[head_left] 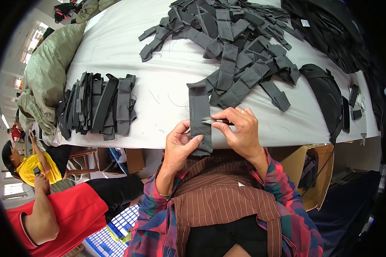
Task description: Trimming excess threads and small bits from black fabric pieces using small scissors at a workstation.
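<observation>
Upright grey fabric strip [200,115], table edge

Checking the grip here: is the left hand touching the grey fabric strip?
Touching. The head view shows the left hand pinching the lower end of the grey fabric strip, thumb pressed on its face.

Both forearms entering from the lower middle of the frame, sleeved in red, blue and green plaid, elbows bent and wrists drawn close together just below centre. Left hand [181,147] with palm turned inward, thumb raised toward the centre, fingers curled shut in a pinch. Right hand [241,128] slightly higher, just right of centre, knuckles up, wrist bent downward, fingers pointing left and closed in a grip, a ring on one finger.
</observation>
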